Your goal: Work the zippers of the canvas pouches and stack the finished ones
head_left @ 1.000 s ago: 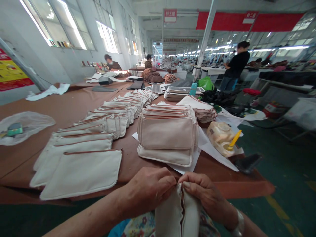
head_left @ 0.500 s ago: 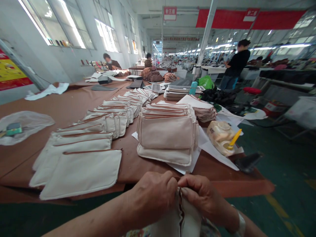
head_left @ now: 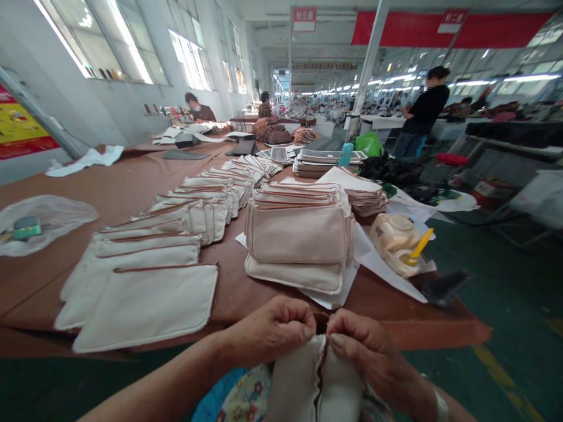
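At the bottom of the view both my hands grip one cream canvas pouch by its top edge, over my lap. My left hand pinches the left side of the opening, fingers curled shut. My right hand pinches the right side, thumb and fingers pressed on the fabric. A brown zipper line runs down between the two halves. Just beyond my hands, on the brown table, stands a pile of finished pouches.
A row of overlapping flat pouches runs along the table to the left. A clear bag lies far left. A glue bottle with a yellow stick and a dark object sit right. People work at the far end; another stands at right.
My hands have shifted slightly on the pouch's top edge, and the two halves of the opening have spread a little apart. The view has tilted down a touch.
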Tool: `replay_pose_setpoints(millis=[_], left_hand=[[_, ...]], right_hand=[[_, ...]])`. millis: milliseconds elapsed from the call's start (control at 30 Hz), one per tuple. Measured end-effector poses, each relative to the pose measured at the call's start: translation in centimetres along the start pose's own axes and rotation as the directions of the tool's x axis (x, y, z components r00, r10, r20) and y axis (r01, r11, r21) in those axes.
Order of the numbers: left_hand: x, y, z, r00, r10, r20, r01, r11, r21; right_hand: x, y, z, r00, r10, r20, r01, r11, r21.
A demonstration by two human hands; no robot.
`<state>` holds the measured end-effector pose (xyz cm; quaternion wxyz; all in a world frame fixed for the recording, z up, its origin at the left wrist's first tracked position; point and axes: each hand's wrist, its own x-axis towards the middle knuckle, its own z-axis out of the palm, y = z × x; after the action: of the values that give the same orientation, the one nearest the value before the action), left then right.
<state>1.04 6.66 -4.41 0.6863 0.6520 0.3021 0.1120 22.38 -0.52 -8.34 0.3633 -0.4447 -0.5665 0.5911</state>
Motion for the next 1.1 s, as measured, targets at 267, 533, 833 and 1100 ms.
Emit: replay_pose_setpoints(millis=[267,533,833,1100], left_hand=[[-0.1,-0.7,0.1,0.998,-0.053,-0.016,0.050,0.991,-0.126],[-0.3,0.1,1.0,0.989,-0.028,-0.142,0.016,0.996,-0.089],[0.0,0.3,4.0,0.967,-0.173,-0.185,-0.017,0.685,-0.728],[0.1,-1.6,4.7,0.995,-0.080,-0.053,0.002,0.577,-0.817]], right_hand=[[-0.1,-0.4,0.6,0.990,-0.115,-0.086,0.091,0.967,-0.238],[0.0,-0.1,1.1,0.988,-0.118,-0.097,0.093,0.967,-0.236],[-0.5,-1.4,1.4,0.886,-0.463,-0.042,0.407,0.816,-0.410],[-1.1,-0.2,1.6,0.997,0.022,-0.070,-0.005,0.973,0.229]])
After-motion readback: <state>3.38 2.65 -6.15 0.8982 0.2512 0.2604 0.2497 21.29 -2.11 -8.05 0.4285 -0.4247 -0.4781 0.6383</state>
